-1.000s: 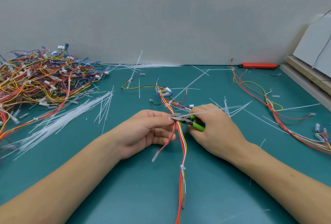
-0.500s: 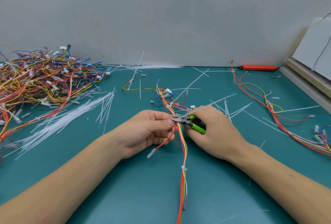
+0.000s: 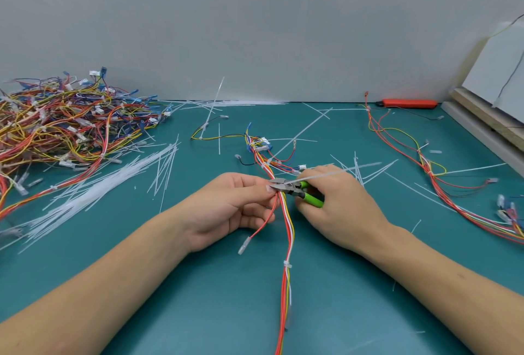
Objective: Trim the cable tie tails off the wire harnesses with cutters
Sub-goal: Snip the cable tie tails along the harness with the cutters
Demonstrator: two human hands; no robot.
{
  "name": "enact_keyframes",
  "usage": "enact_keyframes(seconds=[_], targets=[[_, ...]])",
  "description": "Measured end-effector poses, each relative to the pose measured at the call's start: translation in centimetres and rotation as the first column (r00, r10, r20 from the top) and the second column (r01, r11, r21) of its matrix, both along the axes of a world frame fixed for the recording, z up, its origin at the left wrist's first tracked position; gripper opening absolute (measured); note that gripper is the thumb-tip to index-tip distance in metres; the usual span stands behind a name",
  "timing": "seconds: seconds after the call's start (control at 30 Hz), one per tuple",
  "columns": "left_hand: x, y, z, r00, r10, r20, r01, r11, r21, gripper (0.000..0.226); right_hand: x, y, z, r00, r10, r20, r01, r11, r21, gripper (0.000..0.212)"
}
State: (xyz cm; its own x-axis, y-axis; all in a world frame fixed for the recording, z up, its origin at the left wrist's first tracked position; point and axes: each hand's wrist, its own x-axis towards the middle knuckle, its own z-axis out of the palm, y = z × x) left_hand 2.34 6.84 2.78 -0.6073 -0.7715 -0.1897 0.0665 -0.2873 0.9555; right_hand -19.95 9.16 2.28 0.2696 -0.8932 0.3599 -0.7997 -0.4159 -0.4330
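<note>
A wire harness (image 3: 287, 244) of red, white and yellow wires runs from the mat's middle toward me. My left hand (image 3: 226, 207) pinches it near a cable tie. My right hand (image 3: 337, 207) grips green-handled cutters (image 3: 295, 190), whose jaws sit at that tie beside my left fingertips. The tie's long white tail (image 3: 326, 174) sticks out to the right over my right hand. Another tie (image 3: 287, 264) wraps the harness lower down.
A big heap of harnesses (image 3: 56, 127) fills the far left. Loose white cable ties (image 3: 99, 187) lie beside it. Another harness (image 3: 442, 181) lies at the right, an orange tool (image 3: 408, 103) by the wall, stacked boards (image 3: 487, 125) at the far right. The teal mat (image 3: 198, 298) shows near me.
The tie's tail swung up and then back down to the right. Both hands and the cutters stayed at the same tie, shifting very little.
</note>
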Motion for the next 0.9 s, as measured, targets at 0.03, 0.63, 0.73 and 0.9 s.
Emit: enact_keyframes(seconds=[0.03, 0.63, 0.73, 0.9], targets=[[0.0, 0.01, 0.02, 1.0, -0.005, -0.002, 0.005, 1.0, -0.002, 0.016, -0.09, -0.01, -0.1, 1.0, -0.008, 0.01, 0.008, 1.0, 0.005, 0.017], [-0.25, 0.24, 0.17, 1.0, 0.004, -0.01, -0.004, 1.0, -0.005, 0.012, -0.5, -0.2, -1.03, 1.0, -0.008, 0.0, 0.008, 0.998, -0.067, 0.026], [-0.3, 0.17, 0.13, 1.0, 0.002, -0.007, -0.002, 1.0, -0.009, 0.013, -0.5, -0.21, -1.06, 1.0, -0.007, -0.006, 0.007, 0.997, -0.076, 0.025], [-0.26, 0.11, 0.07, 1.0, -0.005, -0.005, 0.005, 1.0, -0.017, 0.013, -0.28, -0.05, -0.76, 1.0, -0.014, -0.005, 0.014, 0.999, -0.047, 0.022]])
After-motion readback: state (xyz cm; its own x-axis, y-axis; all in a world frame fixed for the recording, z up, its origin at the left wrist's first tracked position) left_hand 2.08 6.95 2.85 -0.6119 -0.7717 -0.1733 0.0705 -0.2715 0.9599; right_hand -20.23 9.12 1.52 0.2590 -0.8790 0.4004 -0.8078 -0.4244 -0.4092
